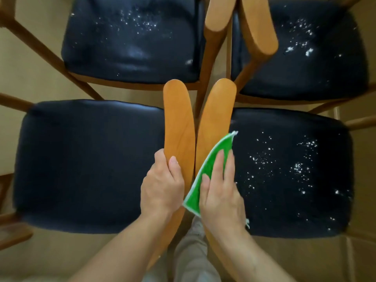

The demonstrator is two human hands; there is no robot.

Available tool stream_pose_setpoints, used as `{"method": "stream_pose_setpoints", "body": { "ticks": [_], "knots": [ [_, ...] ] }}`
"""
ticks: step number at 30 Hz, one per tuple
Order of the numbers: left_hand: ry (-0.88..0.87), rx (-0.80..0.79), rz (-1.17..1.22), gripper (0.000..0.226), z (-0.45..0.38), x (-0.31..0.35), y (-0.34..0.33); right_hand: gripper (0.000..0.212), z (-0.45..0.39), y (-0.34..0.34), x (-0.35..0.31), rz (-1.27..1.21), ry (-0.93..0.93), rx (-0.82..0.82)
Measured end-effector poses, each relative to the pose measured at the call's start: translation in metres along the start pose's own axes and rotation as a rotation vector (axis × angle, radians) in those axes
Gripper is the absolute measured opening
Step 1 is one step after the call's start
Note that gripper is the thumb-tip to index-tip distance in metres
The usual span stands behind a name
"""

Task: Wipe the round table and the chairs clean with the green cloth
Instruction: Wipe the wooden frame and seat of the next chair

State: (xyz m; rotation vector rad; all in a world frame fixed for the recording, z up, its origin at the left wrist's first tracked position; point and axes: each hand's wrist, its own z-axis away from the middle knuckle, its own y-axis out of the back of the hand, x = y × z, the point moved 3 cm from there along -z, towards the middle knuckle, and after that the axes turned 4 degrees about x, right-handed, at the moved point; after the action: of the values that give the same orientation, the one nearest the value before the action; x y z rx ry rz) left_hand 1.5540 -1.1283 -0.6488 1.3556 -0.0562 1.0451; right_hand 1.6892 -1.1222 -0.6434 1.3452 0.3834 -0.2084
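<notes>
- Four chairs stood in a tight two-by-two block, seen from above, their dark padded seats filling most of the view: near-left seat (87, 165), near-right seat (293, 176), far-left seat (130, 37) and far-right seat (303, 51).
- Only thin strips of tan floor (36, 78) showed between the seats and round the outer edges.
- Two wooden armrests ran side by side down the middle, the left armrest (179, 127) and the right armrest (213, 119) nearly touching along their inner edges.
- Another pair of armrests crossed at 12 o'clock, between the far seats.
- White specks lay scattered over the near-right seat and both far seats; the near-left seat looked plain dark.
- The left hand (162, 188) gripped the near end of the left armrest, thumb on top and fingers curled round its outer edge.
- The right hand (219, 188) lay with straight fingers pressed flat on the green cloth (207, 169), which was draped over the right armrest at about 5 o'clock from centre.
- The cloth's upper corner reached over the edge of the near-right seat.
- The hands and forearms hid the near ends of both armrests.
- All four seats' outer edges and the chair frames were cut off or blurred, and no tabletop appeared.
</notes>
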Motion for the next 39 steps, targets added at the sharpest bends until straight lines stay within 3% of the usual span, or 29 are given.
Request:
{"method": "stream_pose_setpoints", "body": {
  "ticks": [6,13,20,26,31,35,39],
  "knots": [
    [0.005,0.010,-0.038,0.014,0.000,0.001,-0.001,0.060,0.056,-0.003,0.017,0.030,-0.026,-0.114],
    [0.002,0.048,-0.065,0.020,0.000,0.002,-0.001,0.064,-0.004,0.005,0.005,-0.215,-0.147,0.062],
    [0.009,0.051,-0.068,0.021,-0.001,0.000,-0.001,0.051,-0.119,0.003,-0.005,-0.362,-0.268,0.206],
    [0.023,-0.013,0.043,0.043,0.000,-0.006,0.002,0.063,-0.072,0.006,-0.006,-0.307,-0.163,0.140],
    [-0.172,0.122,-0.292,0.056,0.004,0.008,-0.001,0.067,0.034,-0.003,0.016,-0.092,-0.163,-0.005],
    [-0.485,0.034,-0.221,0.059,0.008,0.058,-0.021,0.066,0.077,-0.006,0.025,0.006,-0.169,-0.037],
    [-0.606,-0.107,-0.252,0.066,-0.003,0.105,-0.063,0.067,0.073,-0.004,0.020,0.063,-0.215,-0.065]
  ]
}}
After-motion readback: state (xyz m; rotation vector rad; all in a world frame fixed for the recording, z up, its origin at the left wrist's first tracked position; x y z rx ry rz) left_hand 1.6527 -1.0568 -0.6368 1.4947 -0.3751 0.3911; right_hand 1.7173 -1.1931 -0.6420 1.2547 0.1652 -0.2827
